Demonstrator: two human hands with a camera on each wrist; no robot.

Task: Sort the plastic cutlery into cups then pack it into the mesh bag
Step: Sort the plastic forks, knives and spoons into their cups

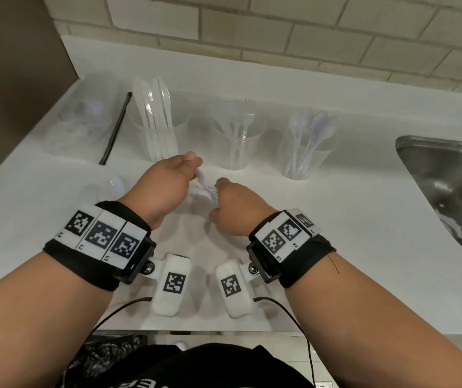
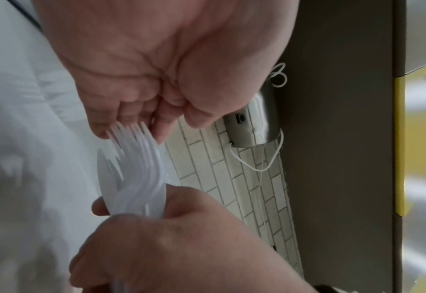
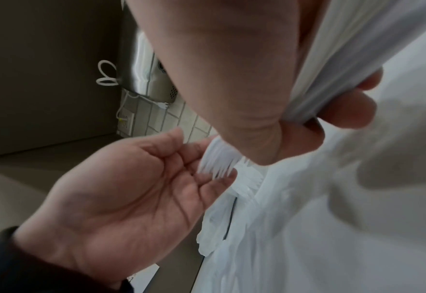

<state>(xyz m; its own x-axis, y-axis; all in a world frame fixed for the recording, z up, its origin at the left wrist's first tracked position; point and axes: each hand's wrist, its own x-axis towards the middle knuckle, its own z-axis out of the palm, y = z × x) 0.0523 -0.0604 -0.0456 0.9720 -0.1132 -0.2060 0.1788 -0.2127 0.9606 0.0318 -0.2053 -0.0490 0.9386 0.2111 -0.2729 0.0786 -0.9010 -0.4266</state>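
A bundle of white plastic forks [image 1: 204,188] hangs between my hands above the white counter [image 1: 336,233]. My right hand [image 1: 220,189] grips the fork handles [image 3: 332,69] in its curled fingers. My left hand [image 1: 193,166] is open, and its fingertips [image 3: 221,180] touch the fork tines [image 2: 131,138]. Behind stand three clear cups: one with knives [image 1: 157,135], one with forks [image 1: 238,144], one with spoons [image 1: 308,152]. The translucent mesh bag [image 1: 80,121] lies at the back left with a black strip [image 1: 115,127] along its edge.
A loose white spoon [image 1: 116,184] lies on the counter left of my left hand. A steel sink [image 1: 448,186] opens at the right. A brown panel [image 1: 14,79] stands at the left and a tiled wall [image 1: 280,32] runs behind.
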